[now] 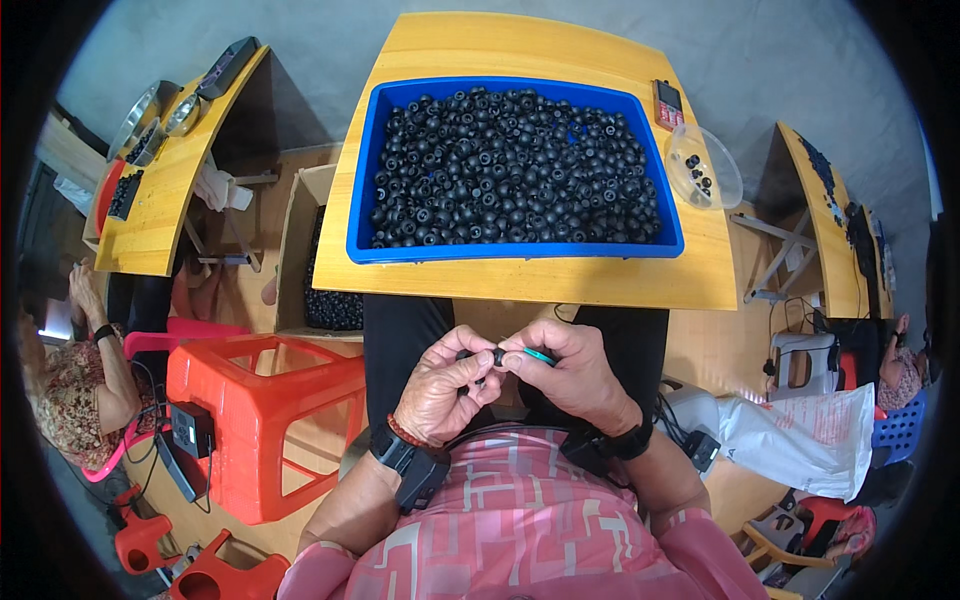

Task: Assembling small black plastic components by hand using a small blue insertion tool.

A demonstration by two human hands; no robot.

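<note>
so, starting from the left, a red-orange stool (240,430) stands near an open cardboard box (290,240) that holds dark pieces (335,310). next, on the wooden surface (500,45), a blue tray (420,254) spans the middle, heaped with round black parts (500,170). nearer the body is the left hand (450,375), its fingers pinching a small black piece (499,356), with other dark bits (480,382) apparently tucked in the curl below. that piece sits between the two hands, just short of the surface's near edge. i'd grip it firmly by its sides and leave the worked face bare. the right hand (580,375) follows, its fingers grasping a slim green item (540,355), seemingly a tool; its working end is too small to make out. light, straight pressure should serve best, with the left fingers kept out of its line. rightmost, a clear bowl (697,140) holds a few black parts.
</note>
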